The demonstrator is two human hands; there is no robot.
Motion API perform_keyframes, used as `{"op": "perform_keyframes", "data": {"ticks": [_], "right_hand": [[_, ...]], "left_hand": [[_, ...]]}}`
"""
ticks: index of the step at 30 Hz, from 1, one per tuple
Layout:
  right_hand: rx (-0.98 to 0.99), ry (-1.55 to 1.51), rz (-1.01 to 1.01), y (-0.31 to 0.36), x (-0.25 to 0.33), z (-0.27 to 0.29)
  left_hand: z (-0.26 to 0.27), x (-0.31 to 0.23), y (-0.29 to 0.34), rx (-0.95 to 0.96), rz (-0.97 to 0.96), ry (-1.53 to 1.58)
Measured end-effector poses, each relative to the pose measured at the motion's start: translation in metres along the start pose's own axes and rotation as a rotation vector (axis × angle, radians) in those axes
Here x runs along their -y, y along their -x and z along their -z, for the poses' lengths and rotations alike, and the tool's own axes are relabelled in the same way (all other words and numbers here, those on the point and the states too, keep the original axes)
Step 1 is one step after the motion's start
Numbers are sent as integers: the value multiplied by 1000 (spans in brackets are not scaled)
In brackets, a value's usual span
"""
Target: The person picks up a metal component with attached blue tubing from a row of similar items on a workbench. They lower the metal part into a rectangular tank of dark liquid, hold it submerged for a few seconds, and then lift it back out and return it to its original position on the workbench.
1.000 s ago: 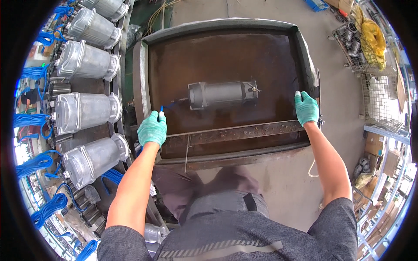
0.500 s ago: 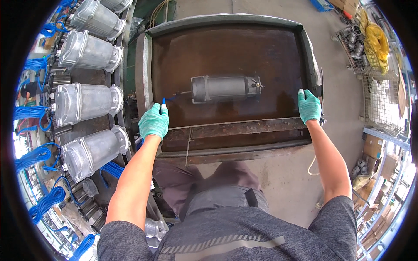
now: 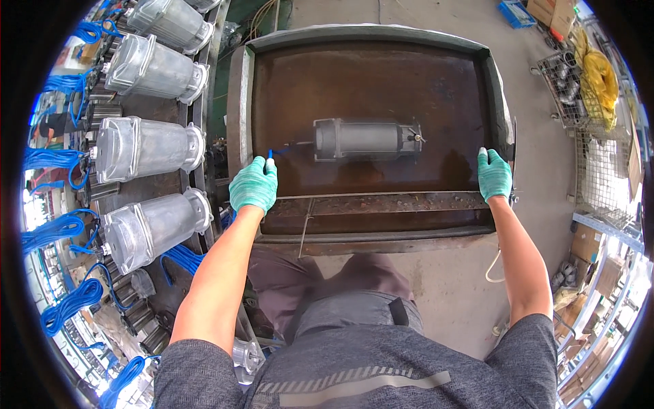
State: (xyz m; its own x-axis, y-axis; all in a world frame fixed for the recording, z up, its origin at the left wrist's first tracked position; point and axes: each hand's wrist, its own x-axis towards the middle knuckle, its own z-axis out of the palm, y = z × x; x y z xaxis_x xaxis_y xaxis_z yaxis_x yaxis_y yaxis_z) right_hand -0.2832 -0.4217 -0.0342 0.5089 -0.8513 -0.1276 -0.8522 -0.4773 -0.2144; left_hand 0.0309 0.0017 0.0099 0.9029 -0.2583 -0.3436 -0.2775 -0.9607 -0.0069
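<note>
A grey metal cylindrical motor or pump housing (image 3: 368, 139) lies on its side, seemingly under brown water in a rectangular metal tank (image 3: 368, 31). From its left end a blue cable (image 3: 275, 151) runs to my left hand (image 3: 253, 184), green-gloved, at the tank's left rim. The cable bends into the thumb and fingers, which are closed around it; the part below is hidden. My right hand (image 3: 494, 176), in a matching glove, is closed on the tank's right rim, thumb toward the inside. A small valve-like fitting (image 3: 418, 138) sits at the housing's right end.
To the left, several similar grey housings (image 3: 150, 151) lie in a row on a rack, with coiled blue cables (image 3: 51, 159). A metal crossbar (image 3: 388, 203) spans the tank's near side. Wire cages (image 3: 603, 167) and a yellow cloth (image 3: 599, 75) stand at right.
The whole view has shifted, with tank, housing and both hands appearing slightly farther right. Both hands keep their places at the tank's sides; the housing stays put in the tank.
</note>
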Motion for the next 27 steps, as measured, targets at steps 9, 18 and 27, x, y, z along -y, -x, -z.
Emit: {"op": "perform_keyframes", "data": {"ticks": [9, 18, 27], "right_hand": [[12, -28, -3, 2, 3, 4], [-16, -17, 20, 1, -3, -2], [-54, 19, 48, 3, 5, 2]], "left_hand": [[0, 0, 1, 0, -6, -41], [0, 0, 1, -5, -5, -13], [0, 2, 1, -3, -9, -11]]}}
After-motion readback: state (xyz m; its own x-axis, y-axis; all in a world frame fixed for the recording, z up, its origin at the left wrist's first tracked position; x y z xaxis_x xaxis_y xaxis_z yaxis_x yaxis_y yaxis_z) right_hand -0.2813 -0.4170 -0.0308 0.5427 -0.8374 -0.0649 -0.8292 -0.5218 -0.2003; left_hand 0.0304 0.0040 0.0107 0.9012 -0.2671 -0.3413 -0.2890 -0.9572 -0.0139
